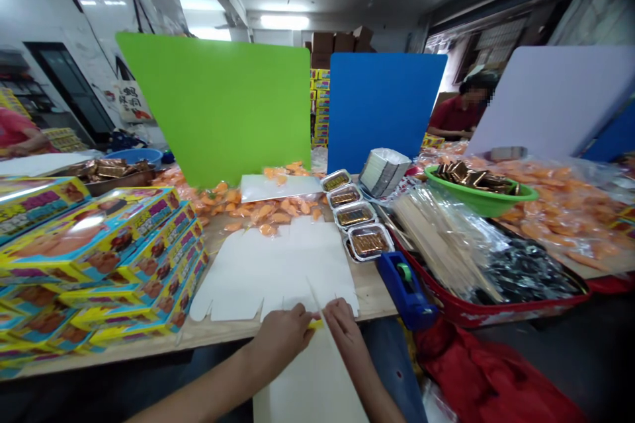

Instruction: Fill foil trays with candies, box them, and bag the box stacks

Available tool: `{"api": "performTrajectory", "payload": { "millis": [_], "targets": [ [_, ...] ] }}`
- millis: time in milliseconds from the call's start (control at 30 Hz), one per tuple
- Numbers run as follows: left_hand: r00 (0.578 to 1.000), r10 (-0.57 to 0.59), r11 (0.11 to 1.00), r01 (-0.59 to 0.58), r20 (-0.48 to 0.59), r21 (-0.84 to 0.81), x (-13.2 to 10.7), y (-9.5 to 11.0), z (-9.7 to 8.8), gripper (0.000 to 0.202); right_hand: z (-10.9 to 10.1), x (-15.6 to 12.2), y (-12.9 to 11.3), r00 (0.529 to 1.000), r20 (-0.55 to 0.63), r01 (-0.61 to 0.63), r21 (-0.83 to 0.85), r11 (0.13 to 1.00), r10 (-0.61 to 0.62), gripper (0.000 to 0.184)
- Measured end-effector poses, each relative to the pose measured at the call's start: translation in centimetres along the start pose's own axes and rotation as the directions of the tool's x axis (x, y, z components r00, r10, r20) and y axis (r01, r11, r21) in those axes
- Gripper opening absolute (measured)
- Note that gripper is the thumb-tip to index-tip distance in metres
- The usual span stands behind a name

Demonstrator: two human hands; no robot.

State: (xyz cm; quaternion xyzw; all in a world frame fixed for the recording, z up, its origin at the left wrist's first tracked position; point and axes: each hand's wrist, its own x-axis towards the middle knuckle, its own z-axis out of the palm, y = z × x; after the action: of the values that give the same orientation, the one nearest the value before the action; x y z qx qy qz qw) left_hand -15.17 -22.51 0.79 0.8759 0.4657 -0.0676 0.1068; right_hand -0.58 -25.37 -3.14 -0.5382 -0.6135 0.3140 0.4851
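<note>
Near the table's front edge, my left hand [282,337] is closed on a white cardboard box blank [302,383] with a bit of yellow print at its edge. My right hand [343,329] pinches the same blank from the other side, close to my left fingers. One panel of it stands up between the hands, and its lower part reaches down toward my lap. Just beyond, more flat white blanks [278,264] with notched edges lie on the table. What my fingertips press on is partly hidden.
Printed yellow boxes [99,238] are stacked at left. Foil trays [367,241], a blue tape dispenser [407,291] and a red tray [471,314] with wooden sticks stand at right. Orange packets [268,211] lie before the green [223,106] and blue [384,106] dividers. A co-worker [459,112] sits beyond.
</note>
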Motion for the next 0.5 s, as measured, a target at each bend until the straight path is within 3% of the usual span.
{"api": "performTrajectory", "payload": {
  "millis": [300, 500],
  "targets": [
    [0.999, -0.042, 0.998, 0.043, 0.021, -0.043, 0.5, 0.2, 0.5, 0.027, 0.6, 0.3, -0.3, 0.999, -0.049, -0.013, -0.013, 1.000, 0.012, 0.033],
    [0.994, -0.086, 0.994, 0.082, -0.066, -0.068, 0.7, 0.1, 0.9, 0.027, 1.3, 0.7, -1.1, 0.998, -0.067, -0.001, -0.022, 1.000, 0.000, 0.032]
  ]
}}
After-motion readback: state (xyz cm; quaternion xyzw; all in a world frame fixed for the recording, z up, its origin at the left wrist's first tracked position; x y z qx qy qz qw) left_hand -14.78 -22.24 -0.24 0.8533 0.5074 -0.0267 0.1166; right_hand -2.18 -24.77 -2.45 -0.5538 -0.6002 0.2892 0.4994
